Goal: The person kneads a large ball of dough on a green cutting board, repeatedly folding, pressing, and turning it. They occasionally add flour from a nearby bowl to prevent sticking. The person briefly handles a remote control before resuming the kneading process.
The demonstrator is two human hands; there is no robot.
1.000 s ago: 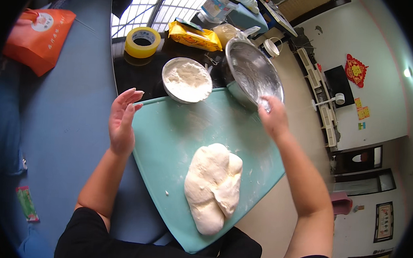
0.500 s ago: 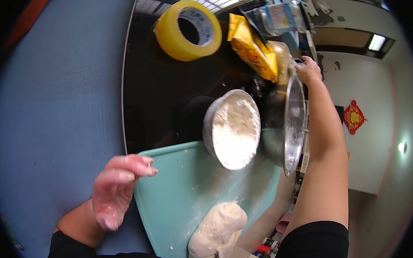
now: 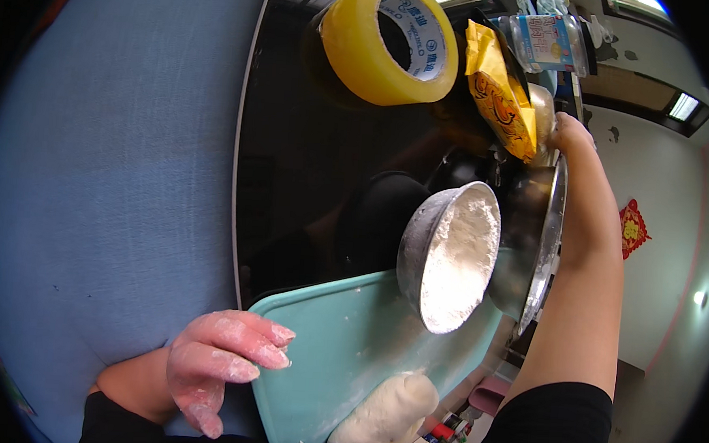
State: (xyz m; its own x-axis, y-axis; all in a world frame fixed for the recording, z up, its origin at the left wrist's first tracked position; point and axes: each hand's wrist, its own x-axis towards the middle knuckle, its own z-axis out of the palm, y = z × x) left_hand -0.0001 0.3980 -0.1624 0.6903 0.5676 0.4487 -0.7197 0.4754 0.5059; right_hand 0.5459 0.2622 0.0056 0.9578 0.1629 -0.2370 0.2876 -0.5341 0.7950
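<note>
My left hand (image 3: 224, 364), dusted with flour, hangs open with loosely bent fingers beside the left edge of a mint-green board (image 3: 316, 325). It holds nothing. My right arm reaches far forward, and my right hand (image 3: 573, 136) is at the far end of a large shiny metal bowl (image 3: 524, 232); its fingers are mostly hidden, so their grip does not show. A smaller metal bowl (image 3: 422, 246) holding white flour (image 3: 461, 265) stands between the large bowl and the board's far part. Pale dough (image 3: 392, 410) lies on the near end of the board.
A big roll of yellow tape (image 3: 352, 55) and a yellow packet (image 3: 500, 104) lie on the glossy black surface (image 3: 309, 170) at the back. Beyond them stands a clear labelled jar (image 3: 548, 42). A blue surface (image 3: 121, 183) runs along the left.
The view has shifted, so most things sit further right in it. My left hand has turned, its fingers more spread. My right hand stays by the large bowl's far end.
</note>
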